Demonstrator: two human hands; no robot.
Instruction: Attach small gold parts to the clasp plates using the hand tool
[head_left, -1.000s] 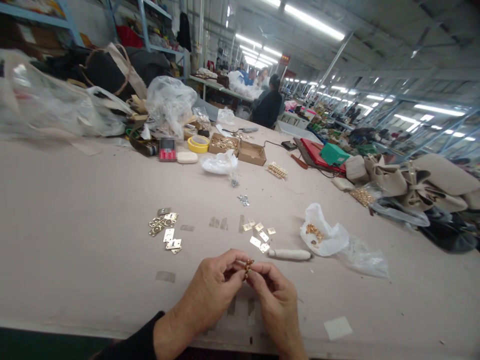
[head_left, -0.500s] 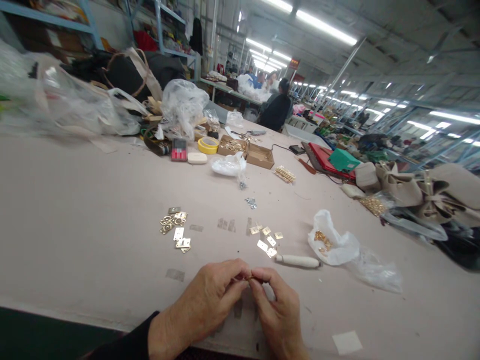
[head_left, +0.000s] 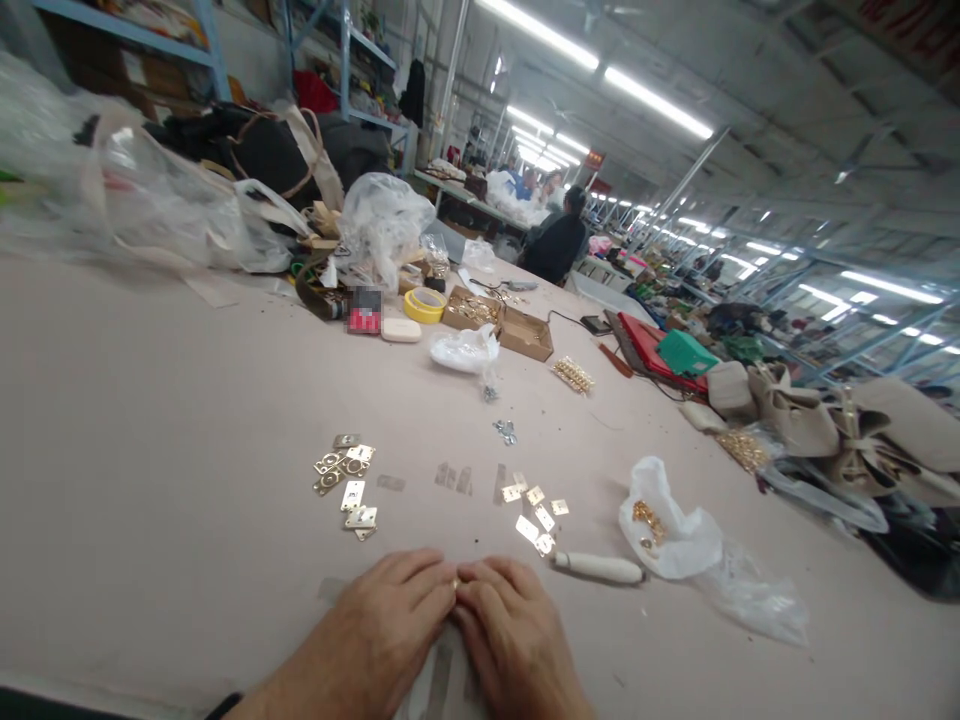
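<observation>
My left hand (head_left: 379,625) and my right hand (head_left: 514,625) meet low in the middle of the head view, fingers closed and tips together. Between the fingertips a sliver of a small gold-coloured metal piece (head_left: 454,584) shows; most of it is hidden. Beyond my left hand lies a pile of gold-toned metal plates (head_left: 352,468), some with round rings on them. Several smaller gold plates (head_left: 536,515) are scattered beyond my right hand. To their right is a pale handle-like rod (head_left: 600,568).
Gold fittings sit in an open white plastic bag (head_left: 667,530) at the right. Small silver pieces (head_left: 505,432) lie mid-table. Farther back are a cardboard box (head_left: 526,335) and yellow tape (head_left: 424,305). Beige bags (head_left: 795,410) crowd the right edge. A person (head_left: 559,240) sits in the background.
Both hands have turned over, backs up, and lowered toward the tabletop, moving slightly left with fingertips still together. The view has tipped slightly, so the table's things appear lower.
</observation>
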